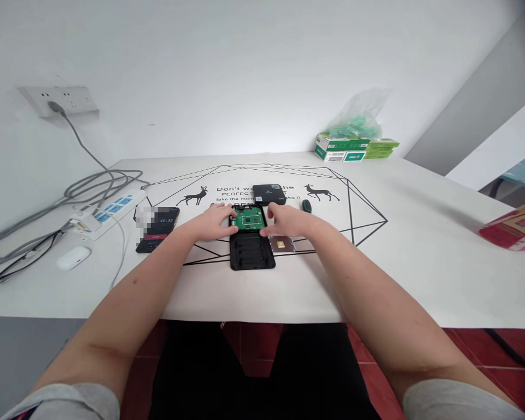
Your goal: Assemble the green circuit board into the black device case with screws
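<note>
The table mat (332, 268) reads "Don't w…", "PERFECT" and "take the mom…"; the phone (156, 230) shows "46:32".

Both bare forearms extend forward and converge toward the centre. The left hand (215, 223) lies palm down, fingers curled slightly inward toward the right hand (289, 220). The right hand is likewise palm down, fingers bent and directed toward the left hand. The two hands are near each other but apart. Grey sleeves cover both upper arms.
</note>
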### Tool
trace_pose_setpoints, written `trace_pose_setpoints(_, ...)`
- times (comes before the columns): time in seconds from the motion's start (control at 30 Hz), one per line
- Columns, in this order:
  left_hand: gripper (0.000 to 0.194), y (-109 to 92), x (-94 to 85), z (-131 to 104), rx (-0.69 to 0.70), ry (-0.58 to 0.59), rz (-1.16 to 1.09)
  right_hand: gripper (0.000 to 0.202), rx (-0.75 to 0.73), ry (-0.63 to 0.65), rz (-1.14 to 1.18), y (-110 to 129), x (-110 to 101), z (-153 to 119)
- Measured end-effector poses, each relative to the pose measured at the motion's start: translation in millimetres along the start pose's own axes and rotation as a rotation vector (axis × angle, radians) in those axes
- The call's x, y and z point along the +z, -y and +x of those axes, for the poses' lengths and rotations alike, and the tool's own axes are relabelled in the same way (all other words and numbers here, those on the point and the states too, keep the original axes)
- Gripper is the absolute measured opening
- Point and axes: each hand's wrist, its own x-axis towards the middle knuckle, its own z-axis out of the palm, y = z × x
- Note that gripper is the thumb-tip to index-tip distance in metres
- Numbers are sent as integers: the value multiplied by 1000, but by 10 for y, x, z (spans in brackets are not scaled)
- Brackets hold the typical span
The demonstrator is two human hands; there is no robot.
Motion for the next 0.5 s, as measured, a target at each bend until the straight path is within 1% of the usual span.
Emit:
trace_pose_setpoints(0.07, 61, 5, 15, 1, -14, 4, 6, 67, 18, 199, -71, -88, -89, -51)
trace_pose_setpoints(0.13, 72, -5, 19, -4, -28, -1, 3, 64, 9, 304, -100, -147, -145, -72)
trace_pose_setpoints(0.17, 80, -18, 13, -10, -34, -2, -3, 60, 0, 329, -109, -160, -158, -73)
trace_pose_setpoints(0.23, 95, -58, -17, -31, -40, 9, -21, 53, -14, 356, -120, -157, -163, -66)
trace_pose_setpoints(0.3, 106, -107, -62, -57, -53, 33, -41, 51, -11, 370, -130, -136, -159, -63)
trace_pose_setpoints(0.4, 119, -164, -117, -85, -76, 83, -52, 51, 21, 340, -136, -127, -169, -76)
trace_pose_setpoints(0.5, 128, -184, -131, -86, -71, 158, -33, 51, 94, 316, -91, -168, -192, -91)
